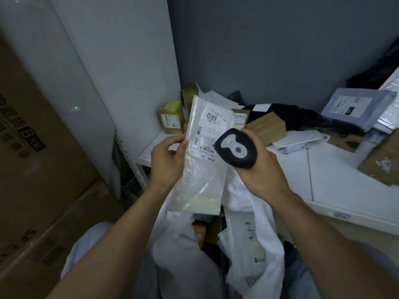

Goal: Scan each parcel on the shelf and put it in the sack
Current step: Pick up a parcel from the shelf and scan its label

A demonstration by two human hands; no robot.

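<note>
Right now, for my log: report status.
Left hand holds clear poly mailer, label up. Right hand grips barcode scanner at it. Sack open below, nothing between.

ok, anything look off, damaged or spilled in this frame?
Nothing looks damaged or spilled. The label on the clear bag reads upside down to the camera while the left hand holds it by the scanner in the right hand. Parcels on the shelf lie in a loose heap, the brown box tilted.

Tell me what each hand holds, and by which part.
The left hand pinches the clear plastic parcel at its left edge. The right hand grips the black scanner round its lower end.
</note>
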